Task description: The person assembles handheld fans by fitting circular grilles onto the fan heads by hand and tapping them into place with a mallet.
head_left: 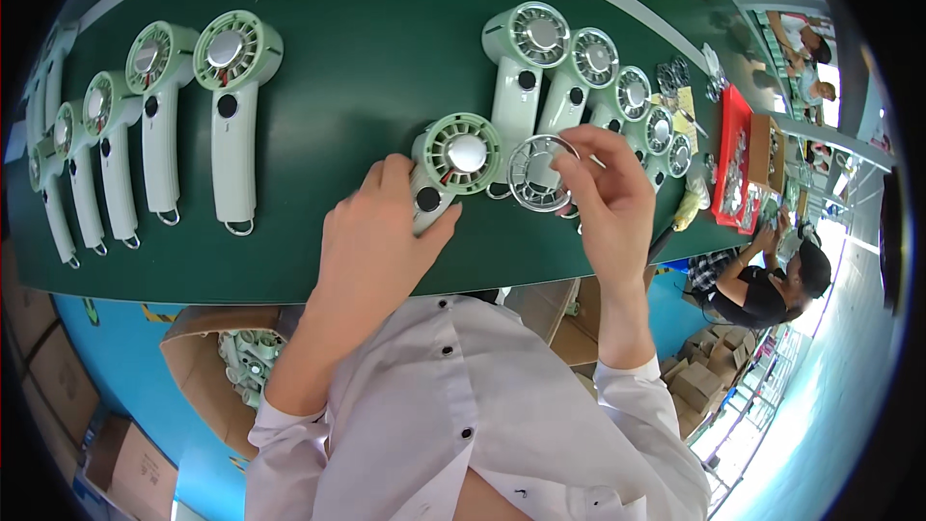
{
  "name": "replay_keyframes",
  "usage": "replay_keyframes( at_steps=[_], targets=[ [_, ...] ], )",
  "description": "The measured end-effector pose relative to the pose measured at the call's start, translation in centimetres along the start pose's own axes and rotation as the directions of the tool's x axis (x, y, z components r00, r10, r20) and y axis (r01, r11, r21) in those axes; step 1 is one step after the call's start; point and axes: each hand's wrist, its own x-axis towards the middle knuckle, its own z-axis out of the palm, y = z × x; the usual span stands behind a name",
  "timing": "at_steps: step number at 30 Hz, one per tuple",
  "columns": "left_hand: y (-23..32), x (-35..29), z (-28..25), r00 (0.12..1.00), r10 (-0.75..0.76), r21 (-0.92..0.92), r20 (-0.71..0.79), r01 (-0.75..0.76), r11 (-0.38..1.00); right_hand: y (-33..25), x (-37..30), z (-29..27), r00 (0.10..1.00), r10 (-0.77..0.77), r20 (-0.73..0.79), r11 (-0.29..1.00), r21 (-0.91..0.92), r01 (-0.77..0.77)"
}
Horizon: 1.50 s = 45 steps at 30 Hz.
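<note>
My left hand [371, 236] is wrapped round the handle of a pale green handheld fan [466, 152], its round head tilted up above the table. The fan's front has no cover, so the vanes and silver hub show, with a bit of red low on the left. Just right of it, my right hand [612, 193] pinches a clear round fan cover [536, 174] by its edge. The cover is apart from the hub and partly overlaps the fans behind. More handheld fans [540, 34] with silvery rings on their heads lie in a row beyond my right hand.
Several fans without covers [227, 116] lie along the left of the green table [367, 48]. At the right are a red tray [736, 154] of small parts and a cardboard box [765, 150]. Below the table edge stands a carton [207, 367] of fan parts. A person [762, 280] works at far right.
</note>
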Motion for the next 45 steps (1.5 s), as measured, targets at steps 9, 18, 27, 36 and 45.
replay_keyframes(
  at_steps=[9, 18, 27, 36, 45],
  targets=[
    [-0.1, 0.3, -0.5, 0.977, -0.107, -0.256, 0.184, 0.153, 0.954, -0.1, 0.6, 1.1, 0.997, -0.074, 0.026, 0.989, 0.132, 0.070],
    [0.1, 0.5, -1.6, 0.953, -0.171, -0.322, 0.249, 0.248, 0.914, -0.3, 2.1, 3.4, 0.902, -0.382, 0.201, 0.888, -0.191, 0.418],
    [-0.3, 0.5, -1.7, 0.936, -0.193, -0.393, 0.295, 0.302, 0.869, -0.3, 3.2, 4.3, 0.910, -0.308, 0.278, 0.900, -0.225, 0.374],
    [-0.5, 0.5, -1.7, 0.919, -0.195, -0.418, 0.344, 0.335, 0.844, 0.2, 3.1, 4.7, 0.954, -0.214, 0.209, 0.955, -0.160, 0.249],
    [-0.8, 0.4, -1.5, 0.938, -0.163, -0.428, 0.305, 0.288, 0.857, 1.3, 2.7, 5.0, 0.957, -0.254, 0.138, 0.953, -0.133, 0.272]
  ],
)
